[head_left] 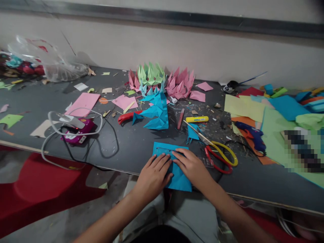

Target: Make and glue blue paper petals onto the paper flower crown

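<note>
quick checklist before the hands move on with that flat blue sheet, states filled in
1. Flat blue paper sheet under left hand: ok, fingers rest on it.
2. Right hand on the sheet: ok.
3. Sheet fully on the dark grey table: not ok, near end seems to overhang.
4. Red-and-yellow-handled metal scissors clear of the sheet: ok.
5. Dark blue plastic glue gun cold: cannot tell.

Near paper sheet [181,179] bright blue; far crowns, one green crown [150,75], one pink crown [180,85]; glue stick [196,119] yellow; scissors [212,143] red- and yellow-handled; left power block [85,131] magenta; right glue gun [258,139] dark blue; table [131,150] dark grey.
</note>
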Tool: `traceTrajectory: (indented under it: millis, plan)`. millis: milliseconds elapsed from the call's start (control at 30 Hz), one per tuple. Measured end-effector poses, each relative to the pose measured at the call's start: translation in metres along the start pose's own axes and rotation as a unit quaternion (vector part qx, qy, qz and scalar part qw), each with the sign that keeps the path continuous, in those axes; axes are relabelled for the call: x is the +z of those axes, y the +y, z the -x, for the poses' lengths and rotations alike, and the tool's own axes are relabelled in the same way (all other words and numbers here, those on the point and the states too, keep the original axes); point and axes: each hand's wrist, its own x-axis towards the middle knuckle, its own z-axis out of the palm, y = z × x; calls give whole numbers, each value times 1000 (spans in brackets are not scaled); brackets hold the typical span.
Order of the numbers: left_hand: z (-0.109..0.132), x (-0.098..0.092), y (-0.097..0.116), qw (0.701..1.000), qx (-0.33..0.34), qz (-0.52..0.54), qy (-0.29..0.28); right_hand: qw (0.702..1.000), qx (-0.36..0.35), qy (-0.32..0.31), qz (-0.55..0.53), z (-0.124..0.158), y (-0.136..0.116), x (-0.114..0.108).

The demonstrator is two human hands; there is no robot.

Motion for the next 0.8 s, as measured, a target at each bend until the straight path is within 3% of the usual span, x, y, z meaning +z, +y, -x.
traceTrajectory:
  millis: [267, 567, 800]
  plan:
    - [-10, -9, 12, 999, -22, -10, -26, 999, -29, -22, 12, 5, 12, -11]
    - [-17, 3, 15, 999, -26, -13, 21, 999, -45, -14, 16, 5, 15, -8]
    - [-16, 5, 13, 999, -27, -12, 14, 998, -50, -12, 30, 4, 17, -7]
